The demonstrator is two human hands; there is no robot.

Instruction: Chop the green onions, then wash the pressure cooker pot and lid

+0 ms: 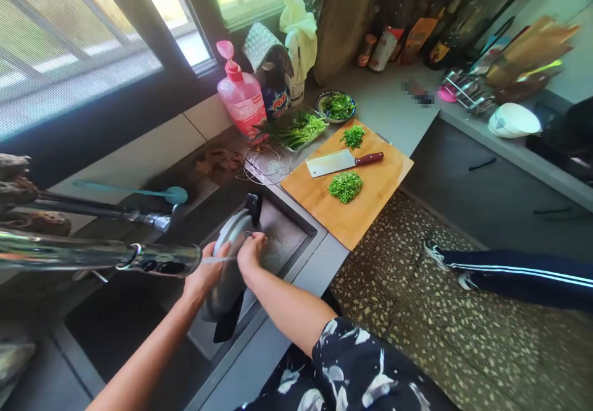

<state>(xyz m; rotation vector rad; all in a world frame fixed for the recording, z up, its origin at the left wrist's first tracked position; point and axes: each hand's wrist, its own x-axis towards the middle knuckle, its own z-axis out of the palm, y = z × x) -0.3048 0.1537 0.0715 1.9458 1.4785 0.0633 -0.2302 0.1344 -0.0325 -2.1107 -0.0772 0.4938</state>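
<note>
Over the sink (pixel 278 228) a round metal pot (pixel 221 300) with two black handles is tipped on its side. My left hand (pixel 206 275) grips it from the left, with fingers on its rim. My right hand (pixel 251 255) is at the pot's right side, its fingers curled in. Whether those fingers hold a small scrubber or just press on the metal is hidden. From the chrome faucet (pixel 162 259) a thin stream of water runs toward the pot and my right hand.
Right of the sink, a cutting board (pixel 338 225) carries a cleaver (pixel 331 162) and chopped greens (pixel 345 186). Behind stand a wire rack (pixel 267 165), a pink pump bottle (pixel 241 99), long green stalks (pixel 301 131) and a bowl of greens (pixel 337 106). Another person's legs (pixel 514 269) are at right.
</note>
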